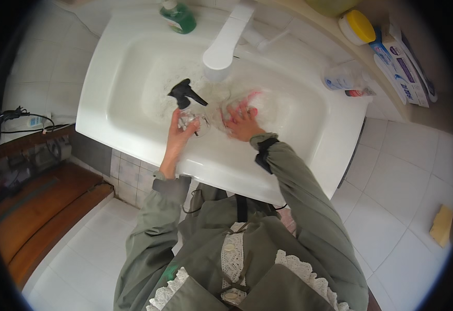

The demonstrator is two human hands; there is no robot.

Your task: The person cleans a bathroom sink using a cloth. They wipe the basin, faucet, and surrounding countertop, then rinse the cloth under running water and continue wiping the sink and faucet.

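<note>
My left hand point(181, 128) is at the front of the white washbasin point(133, 142), its thumb and fingers around a clear, rounded transparent object point(199, 121) with small dark and pale bits showing in it. Just beyond those fingertips is a black plastic piece point(185, 93), shaped like a trigger sprayer head, amid bubbly water. My right hand point(244, 126) is down in the water to the right, fingers spread over something pink-red and clear point(253, 97). Splashing and blur hide what that thing is and whether the fingers grip it.
A white faucet point(226, 42) juts over the basin from the back. Behind it stand a green pump bottle point(178, 17) at left and a clear bottle point(339, 79) at right. A shelf holds a yellow-lidded jar point(357, 27) and boxes point(403, 66). Cables point(28, 116) hang at left.
</note>
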